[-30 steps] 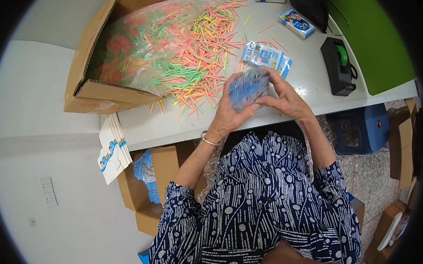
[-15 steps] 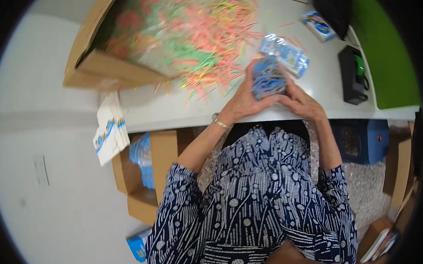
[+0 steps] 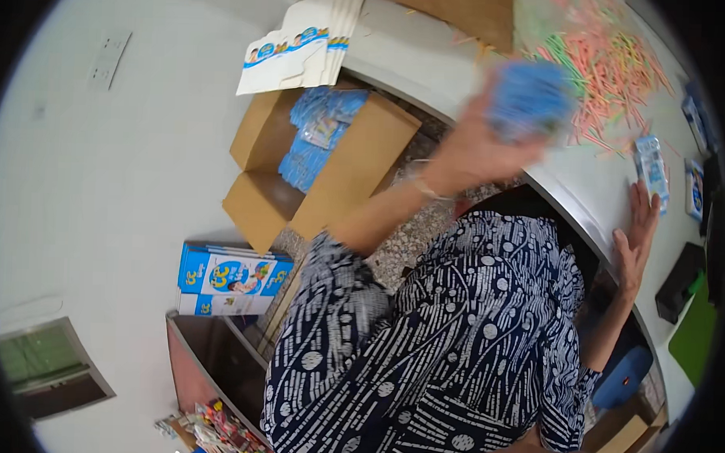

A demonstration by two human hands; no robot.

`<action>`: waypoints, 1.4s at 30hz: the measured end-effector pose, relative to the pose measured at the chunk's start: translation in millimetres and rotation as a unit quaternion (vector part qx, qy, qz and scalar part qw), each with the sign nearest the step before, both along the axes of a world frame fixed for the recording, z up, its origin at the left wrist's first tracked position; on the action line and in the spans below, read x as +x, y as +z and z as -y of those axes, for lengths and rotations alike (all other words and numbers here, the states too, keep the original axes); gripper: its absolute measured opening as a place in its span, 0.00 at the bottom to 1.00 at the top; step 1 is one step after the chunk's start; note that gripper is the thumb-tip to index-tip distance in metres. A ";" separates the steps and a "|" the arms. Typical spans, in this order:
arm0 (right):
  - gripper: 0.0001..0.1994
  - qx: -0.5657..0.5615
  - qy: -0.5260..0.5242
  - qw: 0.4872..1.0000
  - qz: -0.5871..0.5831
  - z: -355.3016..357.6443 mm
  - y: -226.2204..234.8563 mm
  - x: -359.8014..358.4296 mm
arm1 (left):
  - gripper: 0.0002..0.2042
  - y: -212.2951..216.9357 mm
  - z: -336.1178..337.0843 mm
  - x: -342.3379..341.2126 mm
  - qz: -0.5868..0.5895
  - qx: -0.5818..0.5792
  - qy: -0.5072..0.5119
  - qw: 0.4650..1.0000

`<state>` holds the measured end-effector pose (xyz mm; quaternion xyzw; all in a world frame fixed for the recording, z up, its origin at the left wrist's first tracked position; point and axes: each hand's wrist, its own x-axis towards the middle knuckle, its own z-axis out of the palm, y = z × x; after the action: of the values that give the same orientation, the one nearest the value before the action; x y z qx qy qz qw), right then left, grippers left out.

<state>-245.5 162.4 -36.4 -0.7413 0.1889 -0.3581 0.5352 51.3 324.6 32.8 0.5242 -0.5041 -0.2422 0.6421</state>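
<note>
My left hand (image 3: 481, 147) is closed round a stack of blue packets (image 3: 530, 100), raised above the table's near edge and smeared by motion. To its lower left stands an open cardboard box (image 3: 360, 166) partly filled with similar blue packets (image 3: 305, 157). On the table at the right, my right hand (image 3: 635, 236) has its fingers spread. Its fingertips reach the lower end of a blue-and-white packet (image 3: 652, 165); whether they press on it I cannot tell. A heap of thin pink, green and yellow sticks (image 3: 603, 83) lies farther back.
White folded cartons (image 3: 296, 56) overhang the table's left end. Below the open box are blue-and-white boxes (image 3: 233, 282) and a bin of small colourful items (image 3: 223, 433). A black holder (image 3: 680, 281) and a green mat (image 3: 694, 346) lie at the right.
The view has swung left. Both hands held the blue stack together; now the left hand alone carries it leftward, and the right hand has let go and moved to the packet on the table.
</note>
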 end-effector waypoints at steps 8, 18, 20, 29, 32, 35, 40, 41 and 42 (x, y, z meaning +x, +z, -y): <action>0.43 -0.066 -0.034 0.993 -0.090 -4.4 2.0 -4.4 | 0.26 -59.3 -203.6 196.1 -0.015 0.131 0.407 0.904; 0.44 -0.124 -0.074 0.975 -0.167 -6.1 1.8 -1.5 | 0.32 -253.4 -244.5 277.2 -0.179 0.223 0.401 0.870; 0.44 -0.130 -0.074 0.973 -0.175 -7.2 2.8 3.1 | 0.34 -277.1 -239.5 293.8 -0.235 0.205 0.407 0.858; 0.42 -0.126 -0.078 0.974 -0.174 -6.5 -0.6 18.5 | 0.57 -288.4 -239.6 303.4 0.256 0.422 0.521 0.696; 0.40 -0.118 -0.122 0.970 -0.175 -10.2 7.7 -4.0 | 0.60 -266.9 -182.5 269.3 0.238 0.553 0.483 0.636; 0.39 -0.114 -0.162 0.969 -0.146 -5.8 7.2 -8.4 | 0.59 -291.8 -212.6 294.7 0.426 0.552 0.438 0.568; 0.36 -0.190 -0.261 0.940 -0.114 5.3 27.6 11.4 | 0.43 -298.3 -242.5 330.2 0.499 0.667 0.261 0.488; 0.34 -0.191 -0.300 0.926 -0.129 9.6 33.7 14.3 | 0.43 -317.0 -250.1 347.1 0.548 0.654 0.216 0.475; 0.32 -0.180 -0.332 0.915 -0.141 11.9 45.0 18.4 | 0.61 -308.5 -239.7 345.3 0.454 0.730 0.231 0.455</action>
<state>-227.1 150.5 8.6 -0.7625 0.4297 -0.4350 0.2113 396.5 564.3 -275.7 0.9339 -0.2232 -0.0923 -0.2636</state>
